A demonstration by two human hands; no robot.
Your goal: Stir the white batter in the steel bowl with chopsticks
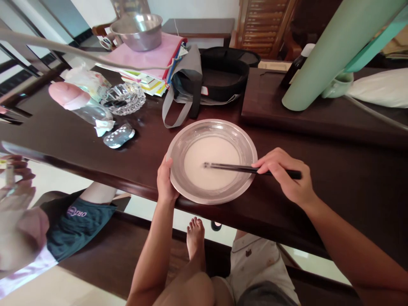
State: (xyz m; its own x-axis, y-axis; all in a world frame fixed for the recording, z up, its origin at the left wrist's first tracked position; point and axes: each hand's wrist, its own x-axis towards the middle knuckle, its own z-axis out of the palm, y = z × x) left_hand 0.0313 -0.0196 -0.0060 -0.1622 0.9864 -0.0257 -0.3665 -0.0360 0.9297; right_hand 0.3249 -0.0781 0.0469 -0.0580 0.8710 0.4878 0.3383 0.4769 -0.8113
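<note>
A wide metal bowl [178, 180] stands at the front edge of the dark wooden table, with a white, milky liquid [212, 176] in it. My left hand [166, 180] grips the bowl's left rim, thumb on top and fingers underneath out of sight. In my right hand [287, 176], at the bowl's right side, is a pair of dark chopsticks [236, 168]. They lie nearly level across the bowl, and their slightly blurred tips reach the middle of the white liquid.
Behind the bowl sit a black and grey bag [219, 76], a glass ashtray [126, 98], a remote control [119, 136] and a second metal bowl [143, 36] on stacked books. A green cylinder [331, 55] slants at right. Another person [28, 229] sits at left.
</note>
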